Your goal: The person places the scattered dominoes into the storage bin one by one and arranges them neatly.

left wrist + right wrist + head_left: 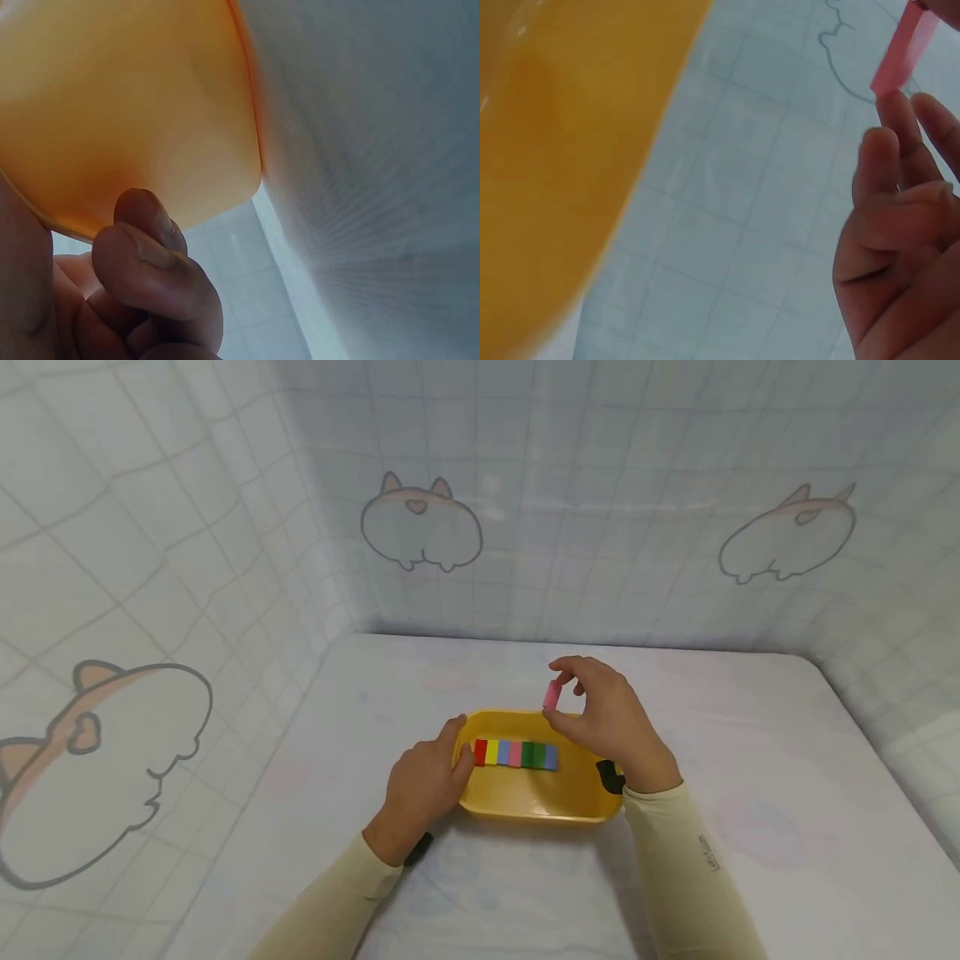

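A yellow plastic tub [536, 817] stands on the covered table in the head view. My left hand [426, 781] grips its left end, thumb over the rim; in the left wrist view curled fingers [161, 262] lie against the outside of the wall. Above the tub's far rim, my right hand [611, 714] pinches a small pink block [552, 695] between thumb and a fingertip. The same block appears at the top of the right wrist view. Inside the tub runs a row of coloured blocks, from a red block [481, 752] at the left to a blue block [551, 757] at the right.
Pale cloth with a faint print covers the table [352, 693]. Behind and at the sides hang white gridded curtains [585, 552] with animal outlines. A dark strap [611, 777] sits by the right wrist, over the tub's right end.
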A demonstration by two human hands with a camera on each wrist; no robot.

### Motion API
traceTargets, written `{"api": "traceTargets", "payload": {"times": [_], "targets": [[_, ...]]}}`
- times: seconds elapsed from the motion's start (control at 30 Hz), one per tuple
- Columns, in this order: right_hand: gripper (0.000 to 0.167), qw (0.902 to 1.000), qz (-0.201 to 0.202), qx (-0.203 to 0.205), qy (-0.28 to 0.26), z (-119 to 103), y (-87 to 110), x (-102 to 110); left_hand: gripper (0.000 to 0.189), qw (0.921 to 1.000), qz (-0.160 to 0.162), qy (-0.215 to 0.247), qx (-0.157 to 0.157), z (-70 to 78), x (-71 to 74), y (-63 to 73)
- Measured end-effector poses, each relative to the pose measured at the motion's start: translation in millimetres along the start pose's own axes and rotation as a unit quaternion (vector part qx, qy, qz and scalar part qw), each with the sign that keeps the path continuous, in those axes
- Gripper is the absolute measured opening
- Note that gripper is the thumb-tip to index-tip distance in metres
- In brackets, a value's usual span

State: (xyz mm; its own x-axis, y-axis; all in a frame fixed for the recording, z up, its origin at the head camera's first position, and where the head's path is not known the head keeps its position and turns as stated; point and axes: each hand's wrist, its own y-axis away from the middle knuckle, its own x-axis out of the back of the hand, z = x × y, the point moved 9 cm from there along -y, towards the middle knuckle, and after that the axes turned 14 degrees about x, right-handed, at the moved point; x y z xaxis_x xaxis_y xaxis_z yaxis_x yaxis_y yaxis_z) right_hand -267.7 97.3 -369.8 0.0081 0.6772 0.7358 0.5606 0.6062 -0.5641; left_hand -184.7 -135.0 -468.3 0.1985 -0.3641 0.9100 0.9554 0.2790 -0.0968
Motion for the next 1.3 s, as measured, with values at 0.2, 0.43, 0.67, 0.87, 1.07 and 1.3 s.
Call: {"api": "traceTargets", "payload": {"times": [0.2,0.43,0.67,0.87,1.07,1.3], "targets": [[0.053,0.9994,-0.006,0.019,0.029,-8,-2.8,-11,0.053,0.9999,0.007,0.006,-0.008,2.1,1.2,0.5],[0.023,0.9979,-0.051,0.01,0.037,-5,-1.7,-28,0.053,0.9997,0.014,0.011,-0.014,3.7,2.7,1.1],[0.018,0.9882,-0.15,-0.033,-0.001,6,8.3,-51,0.053,0.9997,0.012,0.008,-0.021,3.1,3.2,2.5],[0.026,0.9741,-0.216,-0.062,-0.024,6,16.4,-62,0.055,0.9999,0.002,0.008,-0.013,1.0,2.0,2.8],[0.026,0.9581,-0.267,-0.103,0.013,9,25.0,-65,0.054,0.9995,0.011,0.014,-0.026,0.7,3.0,3.4],[0.026,0.9395,-0.31,-0.126,0.074,12,31.6,-67,0.055,0.9998,0.007,0.01,-0.019,-1.2,2.0,2.3]]}}
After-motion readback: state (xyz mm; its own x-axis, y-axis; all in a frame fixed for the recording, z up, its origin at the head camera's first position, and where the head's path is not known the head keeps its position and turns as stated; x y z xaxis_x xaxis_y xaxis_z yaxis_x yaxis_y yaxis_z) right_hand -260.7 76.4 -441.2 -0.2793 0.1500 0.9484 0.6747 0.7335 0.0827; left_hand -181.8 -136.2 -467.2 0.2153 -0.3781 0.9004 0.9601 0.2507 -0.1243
